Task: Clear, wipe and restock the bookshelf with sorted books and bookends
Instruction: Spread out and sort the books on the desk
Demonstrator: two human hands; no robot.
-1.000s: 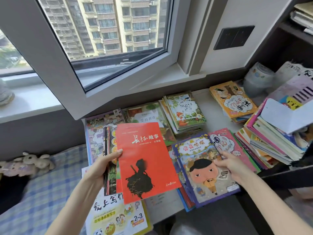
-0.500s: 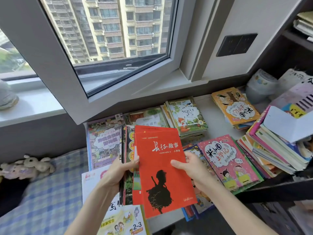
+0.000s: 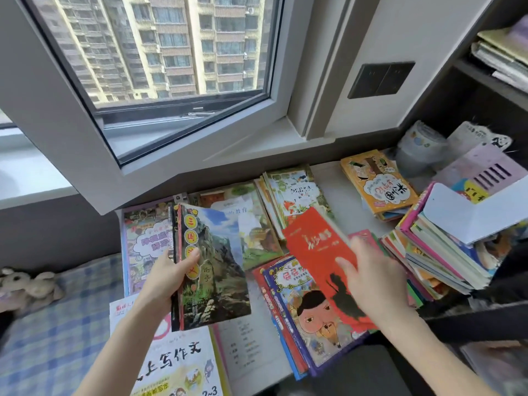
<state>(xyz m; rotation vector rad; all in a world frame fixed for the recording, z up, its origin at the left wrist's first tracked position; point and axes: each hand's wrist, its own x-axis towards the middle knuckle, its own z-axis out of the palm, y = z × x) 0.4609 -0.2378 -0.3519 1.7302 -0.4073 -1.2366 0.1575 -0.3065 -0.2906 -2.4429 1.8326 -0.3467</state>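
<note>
Since the red book is the thing being sorted, right hand (image 3: 371, 278): closed on the red book (image 3: 314, 250) at its right edge, thumb laid across the cover; the other fingers are blurred and cannot be read.
Red book, place: held just above the counter (image 3: 334, 181), over the cartoon book (image 3: 311, 318), with a pink book (image 3: 364, 234) partly hidden behind it.
Red book, long axis: run from far-left to near-right, cover up, slanted across the piles beneath.
Nearer hand: the right; the left is well apart, to the left.
Left hand (image 3: 168, 278): wrapped round the spine side of a thin stack (image 3: 177, 252), landscape book (image 3: 217, 270) in front, held tilted over the counter's near-left part.
Outward: a tall pile (image 3: 437, 252) lies just right of the right hand; the fox pile (image 3: 297, 192) is overlapped by the red book's far corner.
Next move, as judged: a pile is to be chosen and the book squared to it, so a turn of the wrist would be called for, since the slant matches no pile nearby.
</note>
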